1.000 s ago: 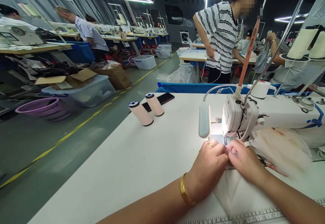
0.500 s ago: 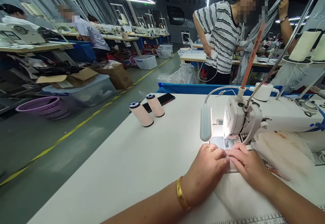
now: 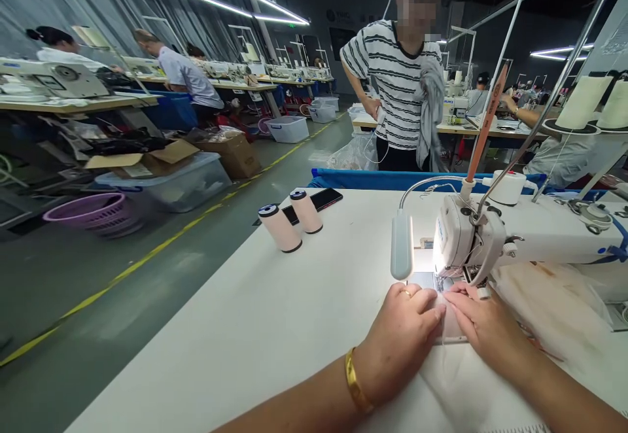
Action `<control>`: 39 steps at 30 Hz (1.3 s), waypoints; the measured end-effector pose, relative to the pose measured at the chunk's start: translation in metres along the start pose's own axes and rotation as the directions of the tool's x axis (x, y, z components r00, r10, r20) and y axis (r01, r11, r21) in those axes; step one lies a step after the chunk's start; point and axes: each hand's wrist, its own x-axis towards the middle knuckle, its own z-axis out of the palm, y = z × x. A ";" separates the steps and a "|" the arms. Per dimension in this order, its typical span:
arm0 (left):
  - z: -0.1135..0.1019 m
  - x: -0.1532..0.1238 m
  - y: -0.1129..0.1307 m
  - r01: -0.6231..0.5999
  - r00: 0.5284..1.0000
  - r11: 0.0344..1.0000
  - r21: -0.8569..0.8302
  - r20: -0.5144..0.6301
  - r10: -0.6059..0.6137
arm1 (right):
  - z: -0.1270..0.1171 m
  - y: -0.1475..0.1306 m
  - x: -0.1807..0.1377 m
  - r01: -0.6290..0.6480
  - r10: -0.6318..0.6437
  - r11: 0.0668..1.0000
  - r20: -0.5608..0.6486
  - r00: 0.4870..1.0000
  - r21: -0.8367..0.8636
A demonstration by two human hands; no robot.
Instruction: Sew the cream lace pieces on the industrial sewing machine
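Observation:
A thin white sheer fabric (image 3: 454,381) runs from the needle area of the sewing machine (image 3: 454,237) down toward me. My left hand (image 3: 405,335), with a ring and a gold bangle, has its fingers closed on the fabric's left side, just in front of the presser foot. On the other side, my right hand (image 3: 483,318) pinches the same fabric close to the needle, fingertips nearly meeting the left ones. The exact grip beneath the fingers is hidden. A lit lamp (image 3: 401,246) hangs beside the machine head.
Two pale pink thread spools (image 3: 280,229) stand by a black phone (image 3: 324,198) at the table's far left. More sheer fabric (image 3: 554,295) lies right of my hand, partly covering red-handled scissors. Behind the table a person in a striped shirt (image 3: 392,86) stands.
The view has shifted slightly. Both hands stay at the needle with little movement. The standing person has turned to face this way, and the grey cloth now hangs against their chest.

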 end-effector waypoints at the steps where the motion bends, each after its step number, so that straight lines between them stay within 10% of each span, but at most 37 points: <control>1: 0.000 0.000 0.000 0.002 1.000 1.000 0.001 -0.001 -0.002 | 0.001 0.000 0.000 -0.001 0.001 1.000 -0.003 1.000 -0.012; 39: 0.006 0.003 0.000 0.038 0.999 0.999 0.017 0.005 -0.038 | 0.006 0.007 -0.001 0.054 -0.055 0.994 -0.011 0.998 -0.095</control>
